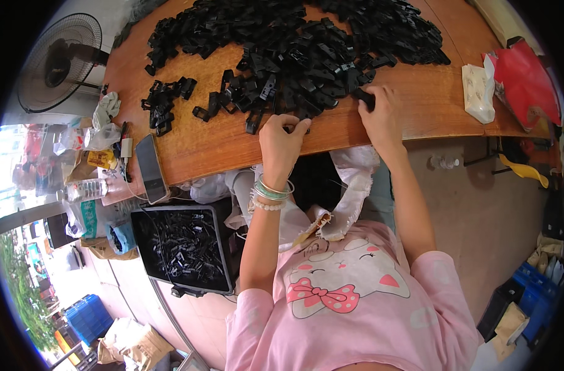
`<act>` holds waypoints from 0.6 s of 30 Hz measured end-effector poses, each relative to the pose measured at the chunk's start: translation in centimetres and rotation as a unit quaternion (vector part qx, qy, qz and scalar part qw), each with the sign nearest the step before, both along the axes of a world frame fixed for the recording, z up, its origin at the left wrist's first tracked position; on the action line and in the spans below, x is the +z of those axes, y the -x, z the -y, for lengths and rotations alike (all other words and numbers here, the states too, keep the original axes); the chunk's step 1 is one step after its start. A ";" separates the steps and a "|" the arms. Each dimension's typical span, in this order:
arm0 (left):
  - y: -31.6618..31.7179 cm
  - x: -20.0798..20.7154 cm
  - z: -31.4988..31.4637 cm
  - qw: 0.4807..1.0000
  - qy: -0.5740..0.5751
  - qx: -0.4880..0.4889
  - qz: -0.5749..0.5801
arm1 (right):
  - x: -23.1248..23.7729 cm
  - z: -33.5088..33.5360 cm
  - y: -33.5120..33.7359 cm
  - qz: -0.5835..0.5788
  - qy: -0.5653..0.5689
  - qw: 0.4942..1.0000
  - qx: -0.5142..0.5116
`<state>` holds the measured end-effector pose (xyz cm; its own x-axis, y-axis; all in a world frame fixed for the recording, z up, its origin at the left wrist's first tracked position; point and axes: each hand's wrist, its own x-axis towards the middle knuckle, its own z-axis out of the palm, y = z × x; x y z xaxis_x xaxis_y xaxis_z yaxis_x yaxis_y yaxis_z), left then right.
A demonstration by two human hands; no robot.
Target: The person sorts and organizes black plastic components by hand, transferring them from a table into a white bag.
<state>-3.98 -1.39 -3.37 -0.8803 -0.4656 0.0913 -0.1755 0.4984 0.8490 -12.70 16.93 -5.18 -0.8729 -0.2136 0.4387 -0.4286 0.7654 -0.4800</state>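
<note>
A big heap of small black plastic parts (294, 55) covers the far side of the wooden table (220, 145). At the table's near edge my left hand (278, 145) is closed in a pinch, with a bit of black plastic part (289, 128) showing between thumb and fingers. My right hand (384, 117), to the right of the heap, grips a dark black piece (363, 99) between thumb and fingers; its exact shape is partly hidden. A smaller cluster of the same parts (161, 111) lies apart on the left.
A black bin (183, 247) of similar parts stands below the table's left side. A phone (149, 162) lies at the left edge, near a fan (59, 62). A tissue pack (478, 96) and red bag (523, 83) sit at the right. White cloth (356, 179) hangs below the edge.
</note>
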 end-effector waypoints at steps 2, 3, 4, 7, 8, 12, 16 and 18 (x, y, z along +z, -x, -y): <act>-0.2 -0.6 0.3 0.999 0.017 -0.023 -0.023 | 0.6 -0.6 -1.1 0.004 -0.019 1.000 0.002; -0.4 -0.7 0.6 0.999 0.016 -0.024 -0.021 | 1.2 -0.8 -1.8 0.047 0.015 0.999 0.001; -0.7 -0.7 1.0 0.999 -0.033 -0.026 0.025 | 1.6 -1.0 -2.3 0.090 0.050 0.995 0.001; -1.6 0.5 0.6 0.978 -0.193 -0.022 0.071 | 2.2 -1.8 -3.2 0.219 0.215 0.950 0.058; -1.7 1.3 0.3 0.951 -0.302 -0.017 0.068 | 2.3 -1.9 -3.7 0.219 0.216 0.950 0.056; -2.3 3.2 -1.8 0.930 -0.360 -0.065 0.034 | 3.4 -0.2 -6.6 0.329 0.455 0.813 0.155; -2.5 3.6 -2.8 0.915 -0.379 -0.134 0.049 | 4.3 1.2 -8.1 0.348 0.522 0.761 0.164; -2.6 3.4 -2.9 0.913 -0.377 -0.115 0.103 | 4.0 1.3 -8.3 0.343 0.508 0.778 0.139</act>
